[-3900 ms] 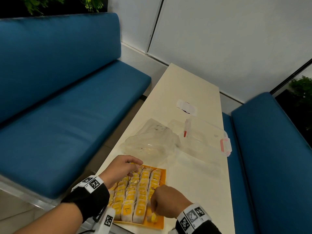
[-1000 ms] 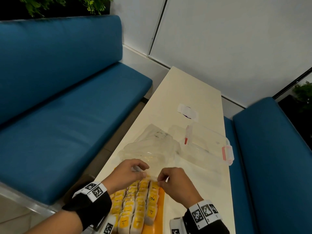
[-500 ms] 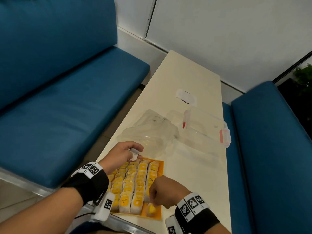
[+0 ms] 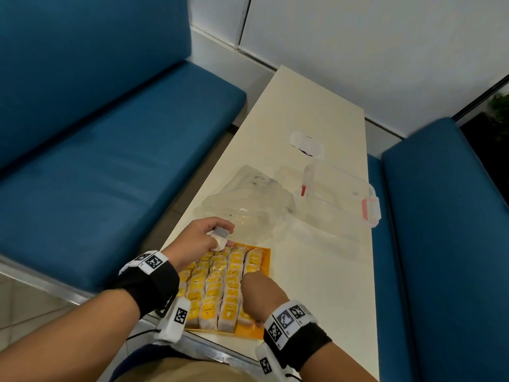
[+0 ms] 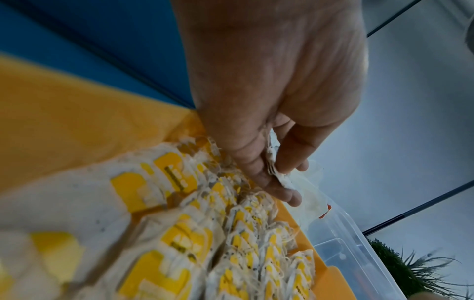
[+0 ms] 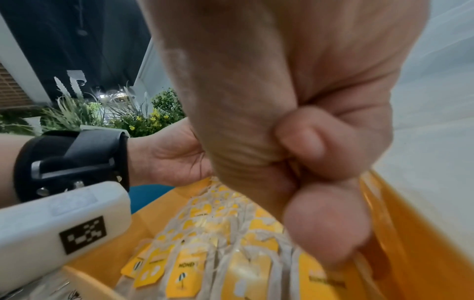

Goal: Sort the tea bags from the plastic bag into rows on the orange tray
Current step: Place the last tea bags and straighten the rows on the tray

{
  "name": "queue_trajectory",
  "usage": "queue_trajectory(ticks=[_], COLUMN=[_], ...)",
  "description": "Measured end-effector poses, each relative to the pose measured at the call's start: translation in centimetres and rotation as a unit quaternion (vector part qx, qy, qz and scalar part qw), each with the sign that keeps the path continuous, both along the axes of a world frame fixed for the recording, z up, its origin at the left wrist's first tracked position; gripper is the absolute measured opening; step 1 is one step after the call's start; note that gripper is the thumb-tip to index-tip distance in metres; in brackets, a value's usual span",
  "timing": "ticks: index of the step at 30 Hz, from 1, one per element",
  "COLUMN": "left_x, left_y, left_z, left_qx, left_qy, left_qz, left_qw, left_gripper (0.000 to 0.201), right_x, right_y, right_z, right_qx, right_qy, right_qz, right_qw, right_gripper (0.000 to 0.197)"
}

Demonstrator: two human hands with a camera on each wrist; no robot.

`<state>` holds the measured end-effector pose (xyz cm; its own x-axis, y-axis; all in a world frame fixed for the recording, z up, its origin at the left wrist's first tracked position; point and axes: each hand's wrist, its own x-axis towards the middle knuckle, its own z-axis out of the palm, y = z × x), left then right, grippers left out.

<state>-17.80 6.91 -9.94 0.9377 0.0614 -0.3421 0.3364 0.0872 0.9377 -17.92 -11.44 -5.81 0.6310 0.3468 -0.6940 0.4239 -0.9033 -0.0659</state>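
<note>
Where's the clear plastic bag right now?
In the head view the plastic bag lies crumpled on the table, just beyond the orange tray's far edge and left of the clear container.

Tray [image 4: 263, 259]: rows of tea bags [image 4: 220, 288] fill nearly all of it; my right hand [image 4: 260, 295] covers what may be the last gap, near-right. Beyond: plastic bag [image 4: 248, 205] just past my left hand [image 4: 198, 241], clear box [image 4: 338, 199] beside it. Table [image 4: 325, 285] right of tray: bare, passable.
</note>
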Motion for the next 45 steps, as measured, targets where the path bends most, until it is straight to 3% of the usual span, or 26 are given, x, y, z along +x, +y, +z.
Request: queue_trajectory(ticks=[11,18,23,27,33,35,37,41,45], left_x=[-0.1,-0.2,0.4,0.7,0.1,-0.2,-0.6,-0.5,-0.1], left_y=[0.1,-0.9,-2.3,-3.2,-3.3,-2.8,-2.4,-2.7,-2.5], left_z=[0.6,2.1,2.7,3.4,4.2,4.1,3.9,3.4,3.2], left_qx=[-0.006,-0.057,-0.121,-0.209,-0.235,-0.203,-0.104,0.044,0.109], left_qy=[0.003,0.006,0.031,0.064,0.083,0.067,0.032,-0.032,-0.058], left_qz=[-0.013,-0.002,0.021,0.029,0.013,-0.034,-0.064,-0.036,-0.055], left_qw=[1.000,0.998,0.992,0.975,0.968,0.976,0.992,0.998,0.991], left_gripper=[0.057,0.057,0.045,0.042,0.033,0.029,0.020,0.005,0.015], right_x=[-0.2,2.0,2.4,2.1,2.6,3.1,3.7,4.1,4.3], right_y=[-0.5,-1.7,-1.5,-0.7,-0.6,-0.7,-0.9,-0.9,-1.2], right_z=[-0.4,1.4,3.2,2.8,1.7,2.2,2.8,3.6,4.0], right_qx=[0.031,0.145,0.332,0.322,0.367,0.397,0.412,0.403,0.364], right_qy=[-0.044,-0.138,-0.183,-0.182,-0.219,-0.223,-0.223,-0.204,-0.197], right_qz=[-0.063,-0.124,-0.061,0.007,-0.037,-0.089,-0.128,-0.138,-0.150], right_qw=[0.997,0.972,0.923,0.929,0.903,0.886,0.874,0.882,0.898], right_gripper=[0.027,0.022,0.018,0.036,0.020,0.014,0.007,0.009,0.009])
